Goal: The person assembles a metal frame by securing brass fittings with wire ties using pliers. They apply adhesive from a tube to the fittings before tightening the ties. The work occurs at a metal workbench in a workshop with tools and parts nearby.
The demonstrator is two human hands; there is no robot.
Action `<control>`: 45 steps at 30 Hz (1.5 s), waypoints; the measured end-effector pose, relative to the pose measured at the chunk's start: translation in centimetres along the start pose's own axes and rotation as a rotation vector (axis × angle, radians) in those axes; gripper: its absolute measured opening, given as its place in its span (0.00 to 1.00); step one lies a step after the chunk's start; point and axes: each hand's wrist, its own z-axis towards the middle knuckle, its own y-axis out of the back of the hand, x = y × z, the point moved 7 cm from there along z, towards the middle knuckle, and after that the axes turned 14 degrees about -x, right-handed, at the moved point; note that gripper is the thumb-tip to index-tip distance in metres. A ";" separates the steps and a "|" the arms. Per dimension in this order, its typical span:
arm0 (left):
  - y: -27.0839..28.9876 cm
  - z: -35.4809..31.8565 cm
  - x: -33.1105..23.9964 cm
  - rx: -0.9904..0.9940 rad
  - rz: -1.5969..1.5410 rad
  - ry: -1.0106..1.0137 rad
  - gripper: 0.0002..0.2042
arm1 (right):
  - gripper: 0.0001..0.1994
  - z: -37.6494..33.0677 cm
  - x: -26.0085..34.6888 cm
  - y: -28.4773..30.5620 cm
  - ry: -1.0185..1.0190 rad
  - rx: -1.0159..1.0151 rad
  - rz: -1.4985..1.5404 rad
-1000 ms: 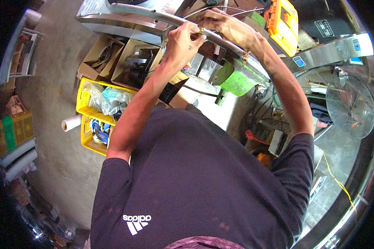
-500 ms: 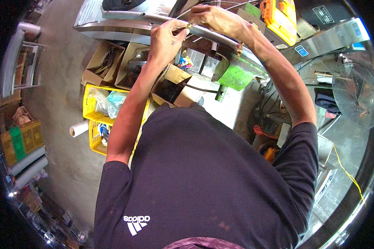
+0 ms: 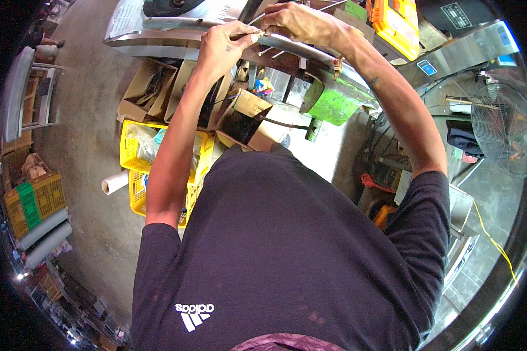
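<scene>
At the top of the view my two hands meet over a curved grey metal pipe point(image 3: 184, 23). The fingers of my left hand point(image 3: 223, 47) pinch a small brass-coloured fitting point(image 3: 258, 33), its end partly covered by fingertips. My right hand point(image 3: 298, 22) is closed just beside it, fingers curled down; what lies inside them is hidden. Further right, another brass fitting point(image 3: 338, 66) sticks up from the pipe. Behind my left hand stands a steel appliance point(image 3: 123, 26) with a dark round part on top.
Open cardboard boxes point(image 3: 143, 88) and yellow plastic crates point(image 3: 136, 158) stand below my left arm. A green-painted metal part point(image 3: 331, 105) is under the pipe. An orange-yellow toolbox point(image 3: 395, 26) sits beyond my right forearm. On the right is a fan point(image 3: 502, 128).
Both hands have shifted slightly left along the pipe, the left one more, with the small brass fitting between them. My left forearm has swung a little left.
</scene>
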 end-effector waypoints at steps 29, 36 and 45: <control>-4.2 8.8 4.7 0.481 -0.004 -0.113 0.26 | 0.13 0.9 0.2 0.2 0.164 0.138 -0.160; -3.6 8.1 4.2 0.518 -0.017 -0.151 0.22 | 0.16 0.2 0.0 -0.3 0.091 0.261 -0.152; -1.6 6.8 1.4 0.590 0.100 -0.047 0.11 | 0.18 -0.6 0.0 -0.1 0.166 0.102 -0.135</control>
